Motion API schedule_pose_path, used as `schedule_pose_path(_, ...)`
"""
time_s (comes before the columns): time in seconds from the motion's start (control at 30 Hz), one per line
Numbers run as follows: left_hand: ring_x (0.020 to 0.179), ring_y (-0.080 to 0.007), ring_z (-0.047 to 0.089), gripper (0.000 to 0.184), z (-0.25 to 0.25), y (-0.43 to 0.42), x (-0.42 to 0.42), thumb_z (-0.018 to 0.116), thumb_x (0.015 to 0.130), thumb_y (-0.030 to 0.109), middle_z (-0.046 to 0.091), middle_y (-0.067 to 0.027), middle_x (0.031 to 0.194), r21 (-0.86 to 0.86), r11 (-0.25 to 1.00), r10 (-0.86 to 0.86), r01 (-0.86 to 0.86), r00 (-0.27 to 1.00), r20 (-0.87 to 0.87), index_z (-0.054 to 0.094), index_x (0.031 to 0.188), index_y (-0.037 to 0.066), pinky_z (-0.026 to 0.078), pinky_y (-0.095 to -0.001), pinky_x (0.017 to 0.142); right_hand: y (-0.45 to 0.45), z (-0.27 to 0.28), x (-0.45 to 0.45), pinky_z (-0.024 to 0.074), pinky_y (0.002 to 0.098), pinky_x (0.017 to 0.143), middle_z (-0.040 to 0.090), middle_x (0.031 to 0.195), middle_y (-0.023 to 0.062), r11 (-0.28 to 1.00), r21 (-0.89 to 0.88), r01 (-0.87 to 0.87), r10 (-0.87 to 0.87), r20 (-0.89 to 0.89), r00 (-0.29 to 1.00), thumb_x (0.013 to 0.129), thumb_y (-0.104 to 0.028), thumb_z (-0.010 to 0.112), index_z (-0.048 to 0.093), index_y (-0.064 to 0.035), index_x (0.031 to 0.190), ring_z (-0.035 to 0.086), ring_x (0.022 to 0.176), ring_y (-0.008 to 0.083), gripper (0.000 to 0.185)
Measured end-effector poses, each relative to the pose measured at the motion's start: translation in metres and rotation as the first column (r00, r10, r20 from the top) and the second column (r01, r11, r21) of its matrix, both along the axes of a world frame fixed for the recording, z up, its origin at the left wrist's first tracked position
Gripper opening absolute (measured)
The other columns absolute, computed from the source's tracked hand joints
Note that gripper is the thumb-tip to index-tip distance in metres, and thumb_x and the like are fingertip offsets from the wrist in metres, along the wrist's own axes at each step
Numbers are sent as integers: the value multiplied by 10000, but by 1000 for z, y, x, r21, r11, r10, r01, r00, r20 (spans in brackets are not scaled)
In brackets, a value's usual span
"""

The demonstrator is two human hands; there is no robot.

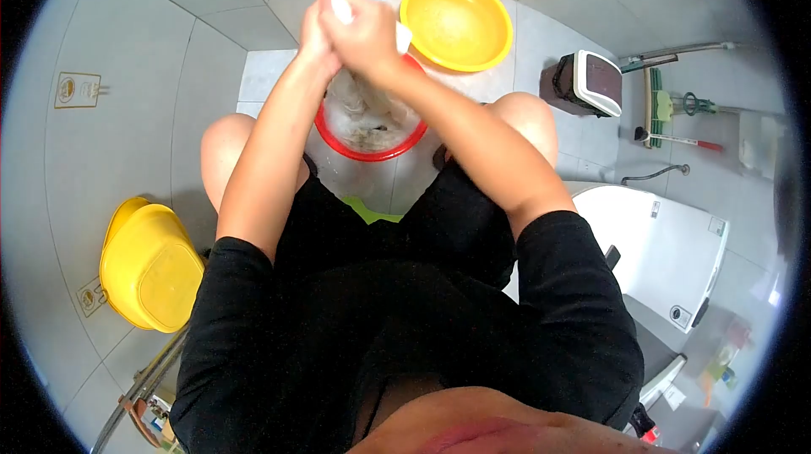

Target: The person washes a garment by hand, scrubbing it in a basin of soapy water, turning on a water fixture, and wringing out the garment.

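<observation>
While the left hand (314, 42) and the right hand (370, 32) press together in the head view, their fingers wrap round what looks like a white cloth (342, 8), which shows as a small roll at the knuckles and a loose end beside the right hand, above the far part of a red basin (372, 156); how the left fingers lie is partly hidden. The cloth is probably soft and light, though heavier and slippery if soaked, so a bunched grip around its middle seems surer than a pinch at one edge. Round and apparently plastic, the red basin holds frothy suds (342, 120) and crumpled pale fabric (372, 101) with darker patches. Just beside it, a smooth yellow basin (456, 19) rests on flat grey floor tiles (528, 57).
</observation>
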State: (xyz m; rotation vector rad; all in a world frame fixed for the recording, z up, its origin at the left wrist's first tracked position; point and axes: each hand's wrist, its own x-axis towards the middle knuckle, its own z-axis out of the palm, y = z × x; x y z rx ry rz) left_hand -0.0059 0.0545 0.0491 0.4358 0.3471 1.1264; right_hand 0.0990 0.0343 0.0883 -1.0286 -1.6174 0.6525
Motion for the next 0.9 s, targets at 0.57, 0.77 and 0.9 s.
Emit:
schedule_pose_path(0.57, 1101, -261, 660, 795, 39, -35, -48, 835, 779, 474, 697, -163, 1214, 499, 861, 508, 100, -120, -853, 587, 1334, -39, 483, -343, 1001, 50, 49, 84, 495, 312, 918, 703, 1103, 38, 682, -408, -607, 704, 141, 696, 948, -400, 687, 664, -59, 1221, 632, 1020, 148, 437)
schedule_pose_path(0.77, 1024, -256, 677, 604, 59, -43, -36, 797, 833, 429, 725, -132, 1129, 435, 857, 447, 275, 22, -894, 650, 1311, 90, 508, -362, 910, 37, 44, 80, 512, 359, 893, 728, 1059, 118, 722, -337, -604, 690, 290, 664, 955, -278, 647, 668, -101, 1208, 680, 977, 242, 310)
schedule_pose_path(0.9, 894, -194, 691, 419, 61, -45, -32, 767, 876, 400, 751, -92, 963, 257, 947, 262, 193, -3, -965, 733, 1182, 117, 518, -337, 818, 47, 35, 88, 538, 400, 815, 720, 981, 140, 913, -179, -367, 405, 516, 755, 930, -296, 652, 698, -151, 1139, 685, 899, 330, 259)
